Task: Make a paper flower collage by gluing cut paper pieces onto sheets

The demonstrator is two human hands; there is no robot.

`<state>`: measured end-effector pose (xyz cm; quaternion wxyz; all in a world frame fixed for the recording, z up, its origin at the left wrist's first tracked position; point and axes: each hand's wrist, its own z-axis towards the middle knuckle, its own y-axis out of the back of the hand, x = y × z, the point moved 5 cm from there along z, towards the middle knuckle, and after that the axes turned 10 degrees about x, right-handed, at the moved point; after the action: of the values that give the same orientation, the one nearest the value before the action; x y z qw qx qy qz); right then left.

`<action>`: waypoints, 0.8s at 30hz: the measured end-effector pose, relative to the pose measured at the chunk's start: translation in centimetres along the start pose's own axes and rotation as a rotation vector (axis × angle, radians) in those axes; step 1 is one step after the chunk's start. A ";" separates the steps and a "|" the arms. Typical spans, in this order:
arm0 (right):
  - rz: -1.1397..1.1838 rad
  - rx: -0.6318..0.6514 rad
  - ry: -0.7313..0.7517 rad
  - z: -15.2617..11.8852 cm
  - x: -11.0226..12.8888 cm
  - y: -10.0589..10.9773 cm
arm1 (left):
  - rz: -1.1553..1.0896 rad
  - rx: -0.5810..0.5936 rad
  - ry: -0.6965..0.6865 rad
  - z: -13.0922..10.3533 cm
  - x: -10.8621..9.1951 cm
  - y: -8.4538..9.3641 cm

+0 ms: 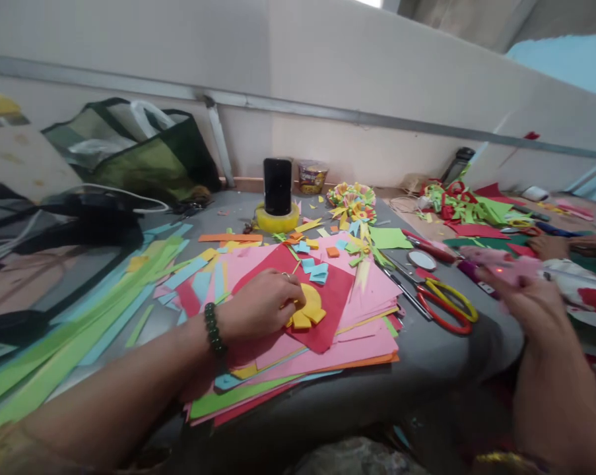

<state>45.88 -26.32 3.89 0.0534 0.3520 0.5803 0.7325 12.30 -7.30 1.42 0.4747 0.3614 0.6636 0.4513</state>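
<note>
My left hand [268,300], with a dark green bead bracelet [213,330] at the wrist, is closed with its fingertips at the left edge of a yellow paper flower [308,305]. The flower has a round centre and short folded petals, partly hidden by my fingers. It lies on a red paper sheet [338,280] on top of a stack of coloured papers [367,343]. Just beyond it are small folded blue pieces [319,272]. Off to the right, my right hand [540,303] grips a pink hot glue gun [500,265] with a small red light lit.
Between my hands lie scissors [449,307] with red and yellow handles. Behind stand a phone [278,185] in a yellow tape roll [278,219], a cup [311,177] and a paper flower bunch [352,201]. Paper strips [94,323] spread left. Another person's hand [550,246] shows at far right.
</note>
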 end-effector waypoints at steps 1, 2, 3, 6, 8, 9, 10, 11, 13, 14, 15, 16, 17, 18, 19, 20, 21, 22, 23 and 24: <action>0.022 -0.065 -0.031 -0.7 0.5 0.7 | -0.004 0.002 0.004 0.0 0.0 0.0; 0.054 -0.144 -0.084 -1.5 1.2 1.3 | -0.008 0.001 0.006 0.0 0.1 0.0; 0.084 -0.208 -0.096 -2.2 2.3 1.6 | -0.010 -0.004 0.005 0.0 0.1 0.0; 0.160 -0.034 0.146 -3.2 8.1 -0.3 | -0.010 -0.020 -0.015 0.1 0.2 -0.1; 0.194 0.253 0.303 -3.5 11.8 -3.2 | -0.021 -0.028 -0.028 0.1 0.2 -0.1; 0.188 0.337 0.326 -3.5 13.1 -4.4 | -0.025 -0.030 -0.029 0.1 0.2 -0.1; 0.164 0.416 0.339 -3.6 14.1 -5.6 | -0.026 -0.029 -0.024 0.1 0.2 -0.1; 0.133 0.485 0.350 -3.6 14.8 -6.6 | -0.027 -0.027 -0.014 0.1 0.3 -0.2; 0.073 0.577 0.397 -3.6 15.9 -8.1 | -0.030 -0.020 0.004 0.1 0.3 -0.2; 0.053 0.620 0.434 -3.6 16.4 -8.6 | -0.035 -0.020 0.006 0.1 0.3 -0.2; 0.046 0.653 0.476 -3.6 16.8 -8.9 | -0.041 -0.021 0.001 0.0 0.3 -0.2; 0.047 0.683 0.510 -3.5 17.2 -9.1 | -0.046 -0.023 -0.006 0.0 0.2 -0.2; 0.047 0.705 0.529 -3.4 17.6 -9.2 | -0.049 -0.023 -0.013 0.0 0.2 -0.2; 0.044 0.719 0.536 -3.3 17.9 -9.3 | -0.050 -0.021 -0.016 0.0 0.2 -0.2; 0.035 0.726 0.534 -3.1 18.1 -9.4 | -0.051 -0.018 -0.015 0.0 0.1 -0.2; 0.020 0.722 0.524 -3.0 18.2 -9.4 | -0.052 -0.014 -0.012 0.0 0.1 -0.2; 0.002 0.713 0.510 -2.8 18.2 -9.3 | -0.051 -0.010 -0.007 0.0 0.1 -0.2; -0.014 0.709 0.497 -2.8 18.2 -9.3 | -0.047 -0.007 -0.001 0.0 0.1 -0.2; -0.024 0.705 0.489 -2.8 18.1 -9.3 | -0.043 -0.003 0.004 0.0 0.1 -0.2; -0.028 0.710 0.486 -2.8 18.1 -9.4 | -0.037 0.001 0.008 0.0 0.1 -0.2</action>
<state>27.68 -16.81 3.56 -0.1992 0.1578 0.7969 0.5480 12.27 -7.29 1.24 0.4800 0.3473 0.6725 0.4435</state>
